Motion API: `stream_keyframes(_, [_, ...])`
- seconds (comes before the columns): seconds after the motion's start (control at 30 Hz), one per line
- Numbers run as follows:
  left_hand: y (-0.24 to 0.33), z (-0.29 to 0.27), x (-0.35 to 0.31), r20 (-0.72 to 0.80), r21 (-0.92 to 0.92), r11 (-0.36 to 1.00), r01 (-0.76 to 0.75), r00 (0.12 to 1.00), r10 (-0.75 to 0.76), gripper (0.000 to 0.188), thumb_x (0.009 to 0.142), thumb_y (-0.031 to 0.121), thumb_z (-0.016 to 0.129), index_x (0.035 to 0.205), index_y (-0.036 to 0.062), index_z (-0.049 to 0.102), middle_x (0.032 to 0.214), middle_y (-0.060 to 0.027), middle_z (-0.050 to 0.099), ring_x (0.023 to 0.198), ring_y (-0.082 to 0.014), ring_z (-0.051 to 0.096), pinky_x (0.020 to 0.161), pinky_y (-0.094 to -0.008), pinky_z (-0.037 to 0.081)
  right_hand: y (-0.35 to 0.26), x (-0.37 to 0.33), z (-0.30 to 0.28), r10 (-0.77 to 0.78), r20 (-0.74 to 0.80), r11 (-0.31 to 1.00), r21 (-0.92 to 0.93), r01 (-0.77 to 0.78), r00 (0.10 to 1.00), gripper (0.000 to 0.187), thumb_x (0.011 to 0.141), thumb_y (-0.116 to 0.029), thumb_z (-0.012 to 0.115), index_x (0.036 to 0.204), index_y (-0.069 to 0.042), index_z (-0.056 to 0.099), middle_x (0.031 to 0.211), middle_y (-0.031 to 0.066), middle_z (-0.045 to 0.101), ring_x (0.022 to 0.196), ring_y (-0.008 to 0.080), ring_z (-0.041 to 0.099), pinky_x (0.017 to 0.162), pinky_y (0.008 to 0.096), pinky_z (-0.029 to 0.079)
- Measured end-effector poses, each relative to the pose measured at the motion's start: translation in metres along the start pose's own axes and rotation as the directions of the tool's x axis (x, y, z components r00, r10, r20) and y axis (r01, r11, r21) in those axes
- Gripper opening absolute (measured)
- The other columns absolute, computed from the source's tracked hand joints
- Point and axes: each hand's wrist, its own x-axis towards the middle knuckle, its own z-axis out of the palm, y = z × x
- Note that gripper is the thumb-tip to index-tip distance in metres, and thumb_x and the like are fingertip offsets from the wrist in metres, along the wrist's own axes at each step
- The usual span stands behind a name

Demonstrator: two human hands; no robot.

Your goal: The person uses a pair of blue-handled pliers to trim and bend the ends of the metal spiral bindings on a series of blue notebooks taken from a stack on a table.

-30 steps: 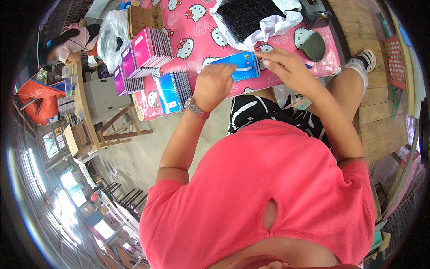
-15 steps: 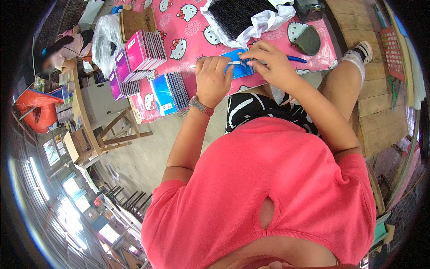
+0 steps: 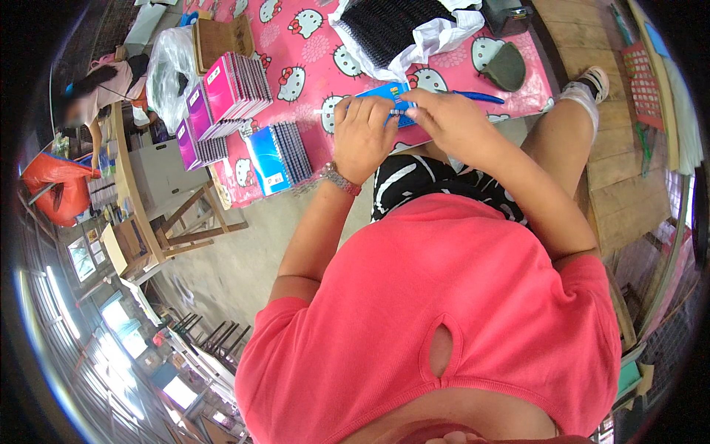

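Both of my hands meet over a blue notebook [image 3: 383, 95] lying on the pink cartoon-cat tablecloth [image 3: 296, 81]. My left hand [image 3: 362, 137], with a wristwatch on the wrist, presses down on the notebook's left part. My right hand [image 3: 444, 122] pinches at the notebook's edge, fingertips closed on its spiral binding or on something small that I cannot make out. A blue pen [image 3: 477, 96] lies just beyond my right hand.
Stacks of blue spiral notebooks [image 3: 277, 155] and pink and purple ones [image 3: 222, 100] stand to the left. A white bag of black spiral coils [image 3: 403, 26] sits at the back. A dark green pouch [image 3: 506, 68] lies right. Another person [image 3: 96, 92] works at a wooden table far left.
Both hands have drawn closer together over the blue notebook. The right hand has moved left and its fingers have closed on the notebook's edge.
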Motion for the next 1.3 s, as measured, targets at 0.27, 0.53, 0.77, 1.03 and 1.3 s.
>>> stream_keyframes(0.27, [-0.014, -0.003, -0.008, 0.041, -0.109, 0.994, 0.002, 0.999, 0.002, 0.023, 0.082, 0.016, 0.068, 0.102, 0.008, 0.06, 0.101, -0.0081, 0.063, 0.097, -0.0282, 0.058, 0.098, -0.0462, 0.037, 0.017, 0.006, -0.022, 0.102, -0.079, 0.993, 0.072, -0.096, 0.992, 0.027, 0.093, -0.027, 0.056, 0.114, -0.01, 0.058, 0.104, 0.0208, 0.065, 0.096, 0.037, 0.063, 0.079, 0.0483, 0.049])
stream_keyframes(0.53, [-0.008, -0.002, -0.012, 0.049, 0.071, 0.993, 0.093, 0.994, -0.096, 0.024, 0.082, 0.021, 0.071, 0.103, 0.0127, 0.063, 0.112, -0.0049, 0.062, 0.124, -0.0296, 0.049, 0.111, -0.0497, 0.027, 0.132, 0.003, -0.081, -0.127, -0.191, 0.851, -0.525, 0.008, 0.973, 0.041, 0.071, -0.023, 0.077, 0.108, -0.011, 0.066, 0.121, 0.015, 0.056, 0.114, 0.0358, 0.053, 0.099, 0.0453, 0.043])
stream_keyframes(0.77, [-0.021, 0.006, -0.023, -0.016, -0.079, 0.981, 0.177, 0.984, -0.179, 0.031, 0.072, 0.024, 0.078, 0.098, 0.0142, 0.065, 0.104, -0.0054, 0.057, 0.108, -0.0304, 0.05, 0.093, -0.0478, 0.034, 0.041, 0.022, -0.031, -0.37, 0.149, 0.867, 0.41, 0.283, 0.917, 0.046, 0.084, -0.027, 0.071, 0.125, -0.009, 0.063, 0.121, 0.0097, 0.054, 0.12, 0.0248, 0.048, 0.103, 0.036, 0.036])
stream_keyframes(1.03, [-0.015, 0.004, -0.014, -0.035, -0.119, 0.987, 0.112, 0.993, -0.117, 0.035, 0.067, 0.02, 0.081, 0.097, 0.0111, 0.063, 0.101, -0.0065, 0.057, 0.102, -0.0298, 0.05, 0.089, -0.0446, 0.036, 0.047, 0.021, -0.029, -0.354, 0.274, 0.805, 0.575, 0.143, 0.894, 0.048, 0.084, -0.024, 0.066, 0.128, -0.006, 0.062, 0.128, 0.0098, 0.053, 0.124, 0.0249, 0.045, 0.107, 0.036, 0.032])
stream_keyframes(1.3, [-0.017, 0.003, -0.013, -0.021, -0.143, 0.984, 0.106, 0.994, -0.11, 0.037, 0.066, 0.02, 0.081, 0.097, 0.0113, 0.062, 0.101, -0.0082, 0.058, 0.102, -0.0305, 0.051, 0.089, -0.0445, 0.037, 0.048, 0.025, -0.028, -0.166, 0.281, 0.96, 0.266, 0.09, 0.945, 0.053, 0.078, -0.029, 0.07, 0.125, -0.006, 0.063, 0.134, 0.0118, 0.052, 0.126, 0.0273, 0.047, 0.11, 0.0391, 0.031])
